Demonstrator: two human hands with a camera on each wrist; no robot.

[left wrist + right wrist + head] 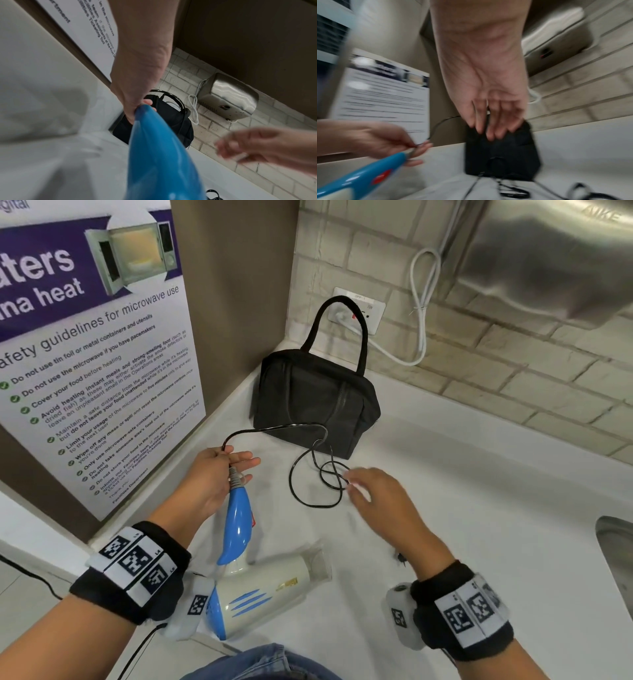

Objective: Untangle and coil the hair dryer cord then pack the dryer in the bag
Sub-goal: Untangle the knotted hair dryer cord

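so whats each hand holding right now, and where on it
The left hand pinches the black cord just above the grey collar at the end of the hair dryer handle. The right hand holds nothing, fingers loose over the cord's loops.

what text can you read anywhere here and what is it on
"afety guidelines for microwave use", cut off at the left: poster
"Do not use the microwave if you have pacemakers": poster
"AIKE", faint, uncertain: steel hand dryer
Gold mark on hair dryer: unreadable
Socket plate label: too small
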